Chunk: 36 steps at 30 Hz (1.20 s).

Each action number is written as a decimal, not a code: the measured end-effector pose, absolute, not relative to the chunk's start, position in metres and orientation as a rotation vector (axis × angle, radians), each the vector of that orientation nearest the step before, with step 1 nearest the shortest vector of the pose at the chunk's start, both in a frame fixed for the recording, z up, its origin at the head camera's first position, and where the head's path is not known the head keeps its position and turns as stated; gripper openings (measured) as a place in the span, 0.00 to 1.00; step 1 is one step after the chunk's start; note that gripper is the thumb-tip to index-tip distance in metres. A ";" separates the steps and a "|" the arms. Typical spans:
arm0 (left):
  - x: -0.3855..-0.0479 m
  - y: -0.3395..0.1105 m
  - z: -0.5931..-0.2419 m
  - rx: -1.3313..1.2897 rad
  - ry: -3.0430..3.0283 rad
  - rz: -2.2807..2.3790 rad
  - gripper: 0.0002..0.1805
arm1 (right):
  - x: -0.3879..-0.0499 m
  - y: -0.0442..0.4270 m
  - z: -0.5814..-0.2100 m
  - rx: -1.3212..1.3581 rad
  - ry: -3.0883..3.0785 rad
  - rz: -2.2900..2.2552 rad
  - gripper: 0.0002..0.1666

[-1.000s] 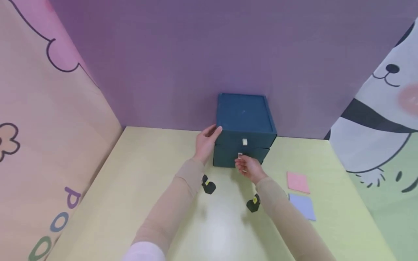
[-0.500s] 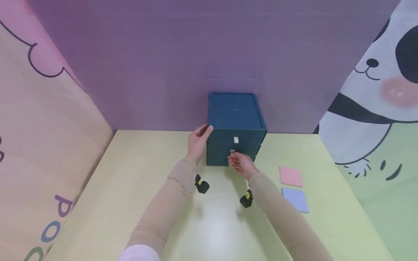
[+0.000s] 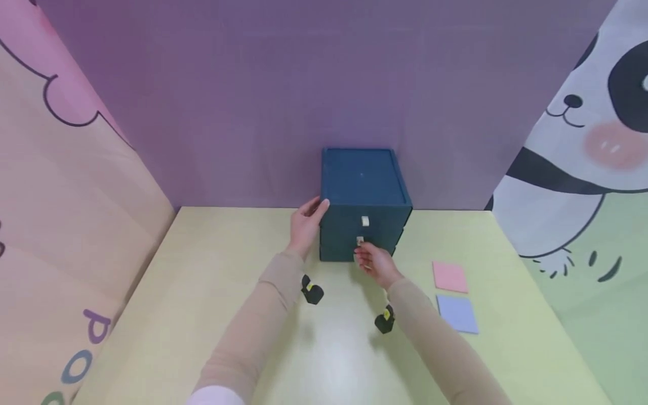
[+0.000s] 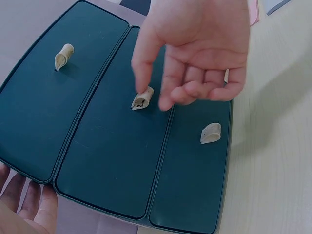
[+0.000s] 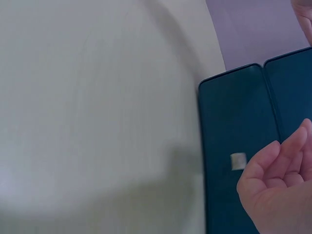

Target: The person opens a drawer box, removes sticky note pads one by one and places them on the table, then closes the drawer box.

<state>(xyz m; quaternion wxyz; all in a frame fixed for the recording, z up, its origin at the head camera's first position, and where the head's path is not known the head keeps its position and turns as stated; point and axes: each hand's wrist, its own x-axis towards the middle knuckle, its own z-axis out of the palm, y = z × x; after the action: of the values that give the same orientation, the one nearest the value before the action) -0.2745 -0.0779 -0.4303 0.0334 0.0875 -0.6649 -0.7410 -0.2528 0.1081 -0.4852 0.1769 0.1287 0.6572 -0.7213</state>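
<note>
Left hand (image 3: 305, 228) and right hand (image 3: 376, 263) are both at the dark blue-green drawer cabinet (image 3: 361, 175) in the head view; it stands on the pale yellow table (image 3: 228, 270) near the purple backdrop (image 3: 243, 112). The left thumb lies at its front left edge, fingers along that side. The right hand is at the middle pull tab (image 3: 360, 241), below the white top pull tab (image 3: 365, 221). Well to its right lie a pink square pad (image 3: 450, 277) and a blue square pad (image 3: 457, 314).

Left wrist view: the right thumb tip is at the middle tab, the index finger a narrow gap away, the others loosely curled; left fingers touch the cabinet's side.

Right wrist view: the bottom pull tab (image 5: 238, 161) shows just beside the right hand.
</note>
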 end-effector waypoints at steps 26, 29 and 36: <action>-0.275 -0.072 -0.431 0.250 -2.056 -2.302 0.28 | -0.238 0.138 -0.513 0.470 1.750 -2.031 0.19; -0.275 -0.073 -0.429 0.249 -2.059 -2.318 0.29 | -0.240 0.135 -0.516 0.483 1.718 -2.054 0.17; -0.275 -0.077 -0.429 0.258 -2.051 -2.320 0.28 | -0.243 0.124 -0.520 0.541 1.659 -2.103 0.13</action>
<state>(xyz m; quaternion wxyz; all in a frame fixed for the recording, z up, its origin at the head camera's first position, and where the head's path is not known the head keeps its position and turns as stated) -0.2747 -0.0766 -0.4292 0.0173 0.0830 -0.6600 -0.7465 -0.2430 0.1236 -0.5197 0.2028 0.1939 0.5945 -0.7535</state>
